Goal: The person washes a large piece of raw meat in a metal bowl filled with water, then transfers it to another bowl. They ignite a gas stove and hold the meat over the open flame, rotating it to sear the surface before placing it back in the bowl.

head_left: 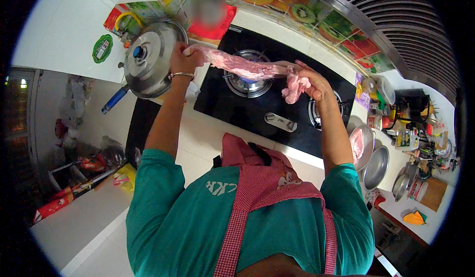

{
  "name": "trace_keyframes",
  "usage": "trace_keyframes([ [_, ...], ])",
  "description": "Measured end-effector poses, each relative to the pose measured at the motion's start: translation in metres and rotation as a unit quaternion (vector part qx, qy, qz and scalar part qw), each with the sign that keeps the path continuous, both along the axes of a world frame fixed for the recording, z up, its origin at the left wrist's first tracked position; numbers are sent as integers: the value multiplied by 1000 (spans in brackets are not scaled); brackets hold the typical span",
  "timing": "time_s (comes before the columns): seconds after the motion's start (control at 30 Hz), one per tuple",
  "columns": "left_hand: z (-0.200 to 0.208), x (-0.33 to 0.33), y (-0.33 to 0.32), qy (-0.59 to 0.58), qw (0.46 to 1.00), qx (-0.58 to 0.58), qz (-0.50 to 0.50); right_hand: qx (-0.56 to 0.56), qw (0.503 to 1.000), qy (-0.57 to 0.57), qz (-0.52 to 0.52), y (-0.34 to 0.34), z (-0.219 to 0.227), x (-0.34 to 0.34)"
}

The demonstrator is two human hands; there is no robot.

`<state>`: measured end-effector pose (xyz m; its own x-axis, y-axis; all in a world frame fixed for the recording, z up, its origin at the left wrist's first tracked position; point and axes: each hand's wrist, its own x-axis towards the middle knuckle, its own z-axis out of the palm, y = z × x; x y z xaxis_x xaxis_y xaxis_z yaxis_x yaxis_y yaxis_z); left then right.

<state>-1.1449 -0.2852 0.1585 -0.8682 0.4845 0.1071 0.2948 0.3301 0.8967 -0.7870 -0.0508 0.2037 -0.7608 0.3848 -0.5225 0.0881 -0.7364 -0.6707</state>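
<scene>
A long strip of raw meat (241, 65), pink with pale fat, is stretched between my two hands above the gas stove (222, 101). My left hand (187, 59) grips its left end, beside a lidded steel pan. Around the other end, where a loose flap hangs down, my right hand (315, 83) is closed with its palm partly showing. Beneath the strip, the left burner (249, 86) shows a blue glow that looks like a flame. The right burner (324, 109) lies under my right forearm.
The steel pan (153, 59) with a blue handle stands left of the stove. To the right are a bowl (365, 151) with more raw meat, a metal basin (376, 168) and crowded jars (386, 90). A range hood (391, 19) overhangs the back right.
</scene>
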Motion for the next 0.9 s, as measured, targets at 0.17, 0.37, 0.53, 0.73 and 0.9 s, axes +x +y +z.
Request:
trace_keyframes([
  [0.17,38,19,1,19,1000,0,4,36,999,-21,8,-2,-6,3],
  [0.37,52,21,1,21,1000,2,4,97,992,-79,-16,3,-12,-3],
  [0.53,34,6,-5,17,998,61,-5,20,999,-9,29,10,-4,3],
  [0.73,84,33,-1,8,999,32,-13,117,992,-39,33,9,-15,7],
  [0.9,100,37,-6,-34,998,54,-15,79,993,-83,22,6,-3,3],
])
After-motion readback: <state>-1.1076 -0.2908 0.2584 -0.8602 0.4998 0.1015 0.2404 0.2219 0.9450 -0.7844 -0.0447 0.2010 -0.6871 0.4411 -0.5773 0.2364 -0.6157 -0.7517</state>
